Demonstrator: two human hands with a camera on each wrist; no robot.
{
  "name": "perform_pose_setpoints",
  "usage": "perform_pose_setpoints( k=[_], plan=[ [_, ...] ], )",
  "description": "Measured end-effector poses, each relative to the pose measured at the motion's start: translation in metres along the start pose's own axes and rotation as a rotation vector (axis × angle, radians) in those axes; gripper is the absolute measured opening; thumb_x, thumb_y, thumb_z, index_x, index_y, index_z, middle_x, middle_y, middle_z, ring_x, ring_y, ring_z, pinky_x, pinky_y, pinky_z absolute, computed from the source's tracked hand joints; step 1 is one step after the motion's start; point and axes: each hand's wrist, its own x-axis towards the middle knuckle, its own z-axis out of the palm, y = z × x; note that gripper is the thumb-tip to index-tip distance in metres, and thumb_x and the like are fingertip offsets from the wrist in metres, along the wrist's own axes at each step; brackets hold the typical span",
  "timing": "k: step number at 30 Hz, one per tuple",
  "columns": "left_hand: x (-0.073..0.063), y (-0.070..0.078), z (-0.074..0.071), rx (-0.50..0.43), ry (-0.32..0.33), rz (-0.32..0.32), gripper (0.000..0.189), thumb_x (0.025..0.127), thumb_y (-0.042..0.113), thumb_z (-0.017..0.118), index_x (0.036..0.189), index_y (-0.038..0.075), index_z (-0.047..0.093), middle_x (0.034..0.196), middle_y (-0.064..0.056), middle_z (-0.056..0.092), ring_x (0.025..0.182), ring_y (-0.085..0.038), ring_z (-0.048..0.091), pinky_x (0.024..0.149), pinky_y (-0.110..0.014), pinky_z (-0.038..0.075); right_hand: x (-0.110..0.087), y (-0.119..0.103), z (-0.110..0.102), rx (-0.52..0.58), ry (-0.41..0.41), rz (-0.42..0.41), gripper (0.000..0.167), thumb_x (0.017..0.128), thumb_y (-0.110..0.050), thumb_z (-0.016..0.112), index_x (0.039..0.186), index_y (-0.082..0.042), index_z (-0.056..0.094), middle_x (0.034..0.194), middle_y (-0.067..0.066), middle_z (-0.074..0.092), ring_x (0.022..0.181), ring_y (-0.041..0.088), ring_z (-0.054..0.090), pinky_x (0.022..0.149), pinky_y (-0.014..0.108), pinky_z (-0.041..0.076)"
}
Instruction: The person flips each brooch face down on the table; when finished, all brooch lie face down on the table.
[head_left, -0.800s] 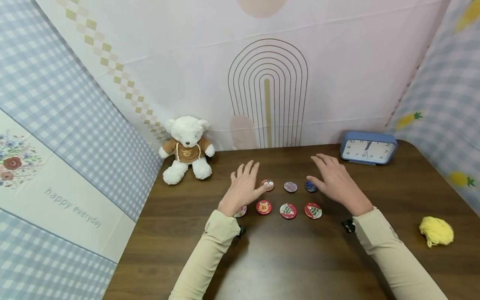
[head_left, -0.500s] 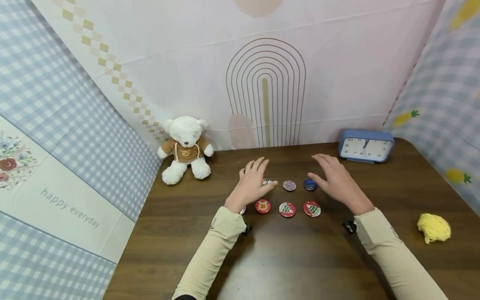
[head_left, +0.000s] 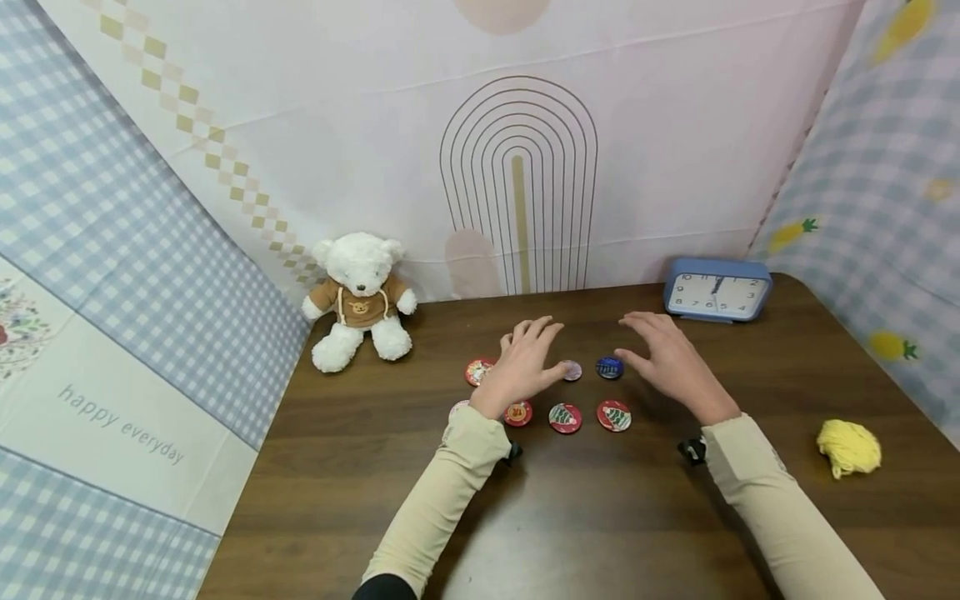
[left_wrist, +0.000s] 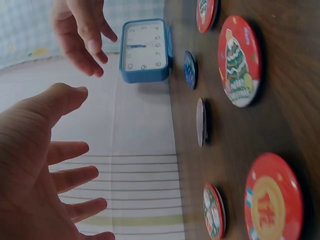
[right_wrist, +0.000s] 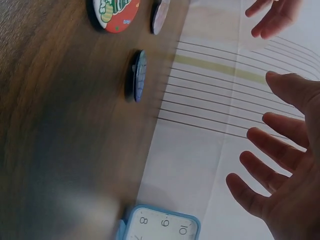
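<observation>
Several round button badges lie in two rows on the wooden table. In the head view, my left hand point(head_left: 522, 368) is raised over the left part of the rows with fingers spread and holds nothing. Partly behind it show a red-and-white badge point(head_left: 477, 372), a purple badge point(head_left: 573, 371) and a red badge with an orange centre point(head_left: 518, 414). My right hand point(head_left: 675, 367), fingers apart and also holding nothing, hovers just right of a blue badge point(head_left: 610, 367). Two Christmas-tree badges point(head_left: 565, 418) lie in the front row. A pale badge point(head_left: 458, 408) peeks out by the left cuff.
A white teddy bear point(head_left: 360, 300) in a brown hoodie sits at the back left of the table point(head_left: 337, 500). At the back right stands a blue clock point(head_left: 717, 289). A bundle of yellow yarn point(head_left: 849, 447) lies at the right. Patterned cloth hangs behind and at both sides.
My left hand has moved right across the badges, uncovering the red-and-white one and partly covering the purple one. My right hand stays nearly in place. The head view has turned slightly right.
</observation>
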Motion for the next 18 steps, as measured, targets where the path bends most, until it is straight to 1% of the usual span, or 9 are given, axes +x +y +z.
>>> perform_pose_setpoints(
  k=[2,7,10,14,18],
  plan=[
    [0.005,0.002,0.002,0.009,-0.010,0.007,0.068,0.098,0.045,0.065,0.155,0.016,0.041,0.160,-0.009,0.035,0.144,-0.034,0.031,0.107,-0.056,0.032,0.001,0.002,0.001,0.001,-0.007,0.008,0.046,0.095,-0.016,0.073,0.132,0.007,0.058,0.138,0.028,0.052,0.129,0.045,0.043,0.105,0.063,0.032],
    [0.013,0.006,0.008,-0.004,-0.039,0.019,0.067,0.098,0.046,0.064,0.154,0.017,0.041,0.157,-0.006,0.039,0.144,-0.033,0.031,0.107,-0.054,0.032,0.002,0.007,0.006,0.001,-0.037,0.027,0.046,0.093,-0.013,0.073,0.131,0.008,0.058,0.139,0.029,0.051,0.129,0.045,0.042,0.105,0.063,0.032],
    [0.018,0.008,0.012,0.004,-0.049,0.040,0.065,0.099,0.044,0.063,0.154,0.016,0.042,0.156,-0.005,0.042,0.143,-0.032,0.033,0.106,-0.053,0.033,0.003,0.010,0.009,-0.004,-0.051,0.029,0.046,0.093,-0.012,0.073,0.131,0.008,0.058,0.139,0.029,0.051,0.129,0.045,0.041,0.104,0.063,0.033],
    [0.024,0.011,0.018,-0.003,-0.064,0.072,0.063,0.099,0.040,0.064,0.153,0.013,0.043,0.154,-0.007,0.045,0.141,-0.035,0.035,0.105,-0.055,0.033,0.004,0.013,0.011,-0.017,-0.060,0.027,0.046,0.092,-0.011,0.074,0.130,0.009,0.058,0.138,0.029,0.052,0.129,0.045,0.042,0.104,0.063,0.033],
    [0.029,0.011,0.021,-0.002,-0.090,0.068,0.065,0.099,0.037,0.066,0.153,0.012,0.042,0.154,-0.008,0.046,0.140,-0.036,0.037,0.104,-0.056,0.034,0.007,0.017,0.013,-0.026,-0.076,0.027,0.046,0.091,-0.011,0.074,0.130,0.009,0.059,0.138,0.029,0.052,0.129,0.045,0.042,0.104,0.063,0.034]
  ],
)
